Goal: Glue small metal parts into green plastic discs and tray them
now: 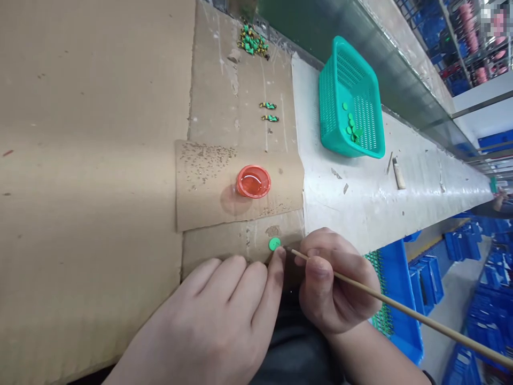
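My left hand [228, 310] lies palm down at the front of the cardboard, fingers stretched forward. Its index fingertip touches the edge of a small green disc [274, 244]. Between the thumb and fingers of my right hand [339, 283] is a thin brush [385, 297] with a long wooden handle. The dark tip of the brush points left, close to my left index fingertip and just right of the disc. Beyond my hands, a small red cup [254, 182] of liquid stands on a cardboard piece [208, 198].
Two small green-and-gold pieces [269, 111] lie past the cup, with a pile of similar pieces [252, 41] farther back. A green basket [326, 101] at the right holds several green discs. Blue bins [401, 299] stand below the table's right edge. A person's hand [499, 202] shows far right.
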`<state>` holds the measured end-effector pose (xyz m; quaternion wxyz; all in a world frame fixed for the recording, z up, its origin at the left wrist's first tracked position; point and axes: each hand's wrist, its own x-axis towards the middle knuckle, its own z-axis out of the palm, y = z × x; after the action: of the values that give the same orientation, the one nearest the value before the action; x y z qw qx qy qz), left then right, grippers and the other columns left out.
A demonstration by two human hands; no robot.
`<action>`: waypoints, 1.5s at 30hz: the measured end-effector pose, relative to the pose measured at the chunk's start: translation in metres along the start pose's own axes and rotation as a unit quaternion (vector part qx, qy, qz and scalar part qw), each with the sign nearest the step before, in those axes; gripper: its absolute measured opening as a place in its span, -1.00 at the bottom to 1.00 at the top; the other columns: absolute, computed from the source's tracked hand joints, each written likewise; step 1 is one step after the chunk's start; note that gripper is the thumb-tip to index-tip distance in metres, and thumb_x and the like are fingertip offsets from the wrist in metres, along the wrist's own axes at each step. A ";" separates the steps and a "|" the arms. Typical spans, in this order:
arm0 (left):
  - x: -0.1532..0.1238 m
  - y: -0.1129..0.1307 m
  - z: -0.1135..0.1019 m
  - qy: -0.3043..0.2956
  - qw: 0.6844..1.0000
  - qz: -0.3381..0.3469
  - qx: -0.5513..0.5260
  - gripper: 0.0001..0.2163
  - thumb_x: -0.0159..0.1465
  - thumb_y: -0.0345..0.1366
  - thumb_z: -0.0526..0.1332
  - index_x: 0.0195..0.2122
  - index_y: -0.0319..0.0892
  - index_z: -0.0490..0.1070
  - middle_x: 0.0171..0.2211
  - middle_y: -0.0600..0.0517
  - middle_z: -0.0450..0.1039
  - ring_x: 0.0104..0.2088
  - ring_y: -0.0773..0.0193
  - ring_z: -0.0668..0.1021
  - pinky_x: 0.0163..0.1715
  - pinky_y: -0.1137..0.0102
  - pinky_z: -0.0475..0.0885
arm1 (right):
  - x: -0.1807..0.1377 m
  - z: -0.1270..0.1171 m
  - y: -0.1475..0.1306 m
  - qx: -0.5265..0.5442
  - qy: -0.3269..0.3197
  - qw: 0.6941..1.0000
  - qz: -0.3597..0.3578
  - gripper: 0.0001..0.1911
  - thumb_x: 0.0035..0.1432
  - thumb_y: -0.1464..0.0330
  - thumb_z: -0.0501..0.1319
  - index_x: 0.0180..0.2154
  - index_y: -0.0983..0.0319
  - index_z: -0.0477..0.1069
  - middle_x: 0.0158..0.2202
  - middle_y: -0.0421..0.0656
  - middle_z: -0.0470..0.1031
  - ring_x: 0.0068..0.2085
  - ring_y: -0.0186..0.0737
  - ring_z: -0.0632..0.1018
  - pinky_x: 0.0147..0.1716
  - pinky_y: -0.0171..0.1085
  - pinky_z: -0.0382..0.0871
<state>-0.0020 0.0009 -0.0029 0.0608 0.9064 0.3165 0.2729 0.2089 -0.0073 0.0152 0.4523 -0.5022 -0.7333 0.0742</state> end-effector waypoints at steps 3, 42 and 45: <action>-0.001 0.000 0.000 0.001 1.000 0.000 0.001 -0.83 0.57 -0.46 0.22 0.07 -0.28 0.59 -0.32 -0.01 0.35 -0.26 0.02 0.35 -0.26 0.07 0.25 | 0.001 0.001 0.000 0.008 0.002 1.000 0.007 -0.77 0.64 0.45 0.23 0.16 0.05 0.55 -0.32 -0.22 0.59 -0.42 -0.18 0.58 -0.47 -0.13 0.59; 0.005 -0.008 -0.010 -0.031 0.999 0.007 0.022 -0.69 0.56 -0.49 0.12 0.19 -0.27 0.60 -0.25 -0.01 0.59 -0.26 0.09 0.61 -0.20 0.16 0.49 | 0.020 -0.017 0.012 0.093 -0.151 0.984 0.036 -0.69 0.55 0.60 0.21 0.07 0.11 0.57 -0.01 -0.10 0.81 -0.01 -0.12 0.75 0.01 -0.06 0.78; 0.004 -0.004 -0.014 -0.037 0.999 -0.006 0.031 -0.66 0.57 -0.48 0.12 0.26 -0.27 0.58 -0.25 -0.01 0.61 -0.26 0.09 0.64 -0.22 0.18 0.51 | 0.009 -0.023 0.013 0.096 -0.131 0.986 0.032 -0.70 0.54 0.62 0.21 0.07 0.14 0.57 -0.08 -0.10 0.78 -0.06 -0.14 0.73 -0.03 -0.11 0.75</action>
<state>-0.0089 0.0058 0.0097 0.0463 0.9154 0.3278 0.2291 0.2331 -0.0015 0.0266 0.3955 -0.4656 -0.7595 0.2234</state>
